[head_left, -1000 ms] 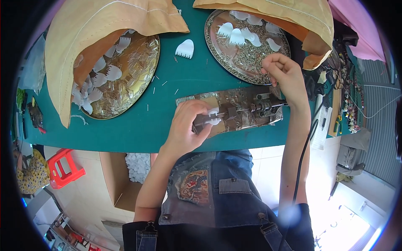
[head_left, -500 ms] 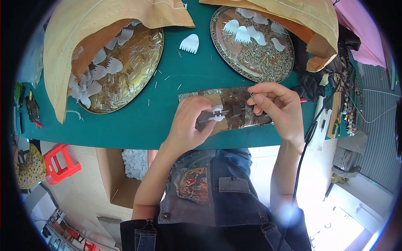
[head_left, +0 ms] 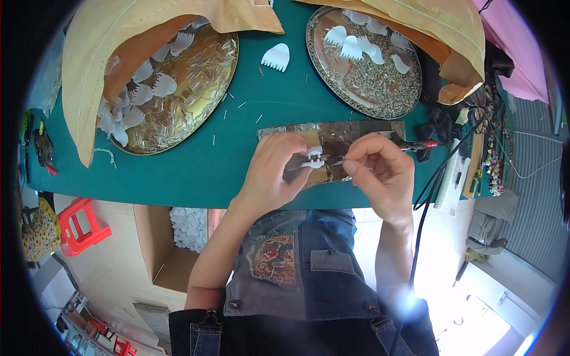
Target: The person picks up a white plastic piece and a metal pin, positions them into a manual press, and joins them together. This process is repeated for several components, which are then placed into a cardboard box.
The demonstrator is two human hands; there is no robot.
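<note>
My left hand is closed on a white toothed hair claw clip, its two halves facing each other between thumb and fingers. Beneath both hands lies a tape-covered block at the table's near edge. Just right of the clip, my right hand pinches thumb and forefinger together around something too small to make out. A thin metal pin stretches from the clip toward those fingertips.
Gold trays hold metal pins at left and small springs at right, with white clip halves under paper bags. A loose clip half and scattered pins lie between. Black cables hang beside my right arm.
My right hand has come down and left, bringing its pinched fingertips close to the clip. My left hand keeps its hold, shifting slightly right in the picture. The whole view has moved a little.
</note>
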